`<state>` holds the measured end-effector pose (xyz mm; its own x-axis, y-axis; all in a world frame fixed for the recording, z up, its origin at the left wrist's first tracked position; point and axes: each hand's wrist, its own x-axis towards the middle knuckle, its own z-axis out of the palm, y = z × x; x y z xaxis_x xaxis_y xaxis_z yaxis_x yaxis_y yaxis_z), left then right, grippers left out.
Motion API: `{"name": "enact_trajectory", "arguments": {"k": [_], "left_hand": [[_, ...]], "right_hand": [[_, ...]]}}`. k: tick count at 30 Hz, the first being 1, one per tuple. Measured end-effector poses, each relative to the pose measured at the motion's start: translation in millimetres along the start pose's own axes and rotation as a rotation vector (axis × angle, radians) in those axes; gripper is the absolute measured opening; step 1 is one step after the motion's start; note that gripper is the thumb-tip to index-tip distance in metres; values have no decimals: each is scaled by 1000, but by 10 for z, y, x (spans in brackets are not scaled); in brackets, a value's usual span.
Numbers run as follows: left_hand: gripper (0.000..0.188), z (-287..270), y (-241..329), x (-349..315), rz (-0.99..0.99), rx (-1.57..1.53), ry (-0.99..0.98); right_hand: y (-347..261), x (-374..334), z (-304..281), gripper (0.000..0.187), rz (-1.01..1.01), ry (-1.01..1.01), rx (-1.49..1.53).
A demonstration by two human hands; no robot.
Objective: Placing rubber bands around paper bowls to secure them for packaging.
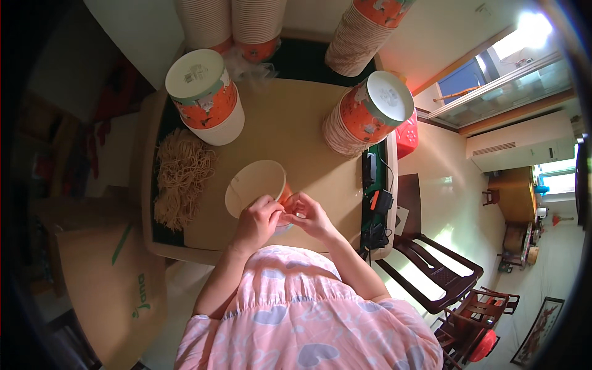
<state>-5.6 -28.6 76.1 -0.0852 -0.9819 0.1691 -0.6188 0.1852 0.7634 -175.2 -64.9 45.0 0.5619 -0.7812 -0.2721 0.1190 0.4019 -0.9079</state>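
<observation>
A paper bucket (254, 179), pale inside and orange outside, lies tilted on the tan table board with its mouth toward the upper left. A thin strand shows at the inside left of its mouth. My left hand (259, 223) and my right hand (308, 216) meet at the bucket's near right side. Both have thumb and fingers pinched together, the tips almost touching; what is between them is too small to make out. Left of the bucket lies a heap of beige cords (182, 179).
Upside-down stacks of orange-and-white buckets stand at the back left (206, 98) and back right (373, 111), with more stacks behind. Black adapters (381, 201) and cables line the right table edge. A cardboard box (111, 290) is at left, a dark wooden chair (431, 271) at right.
</observation>
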Motion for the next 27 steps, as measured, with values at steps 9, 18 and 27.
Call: {"name": "enact_trajectory", "arguments": {"k": [9,18,27], "left_hand": [[20,19,29,32,-165,-183,59],[34,30,-24,12,-232,-216,-17],[31,57,51,33,-143,-251,148]], "right_hand": [[54,-36,14,10,-274,235,-538],[74,75,30,10,-197,265,-358],[-33,54,41,12,-62,121,-181]]}}
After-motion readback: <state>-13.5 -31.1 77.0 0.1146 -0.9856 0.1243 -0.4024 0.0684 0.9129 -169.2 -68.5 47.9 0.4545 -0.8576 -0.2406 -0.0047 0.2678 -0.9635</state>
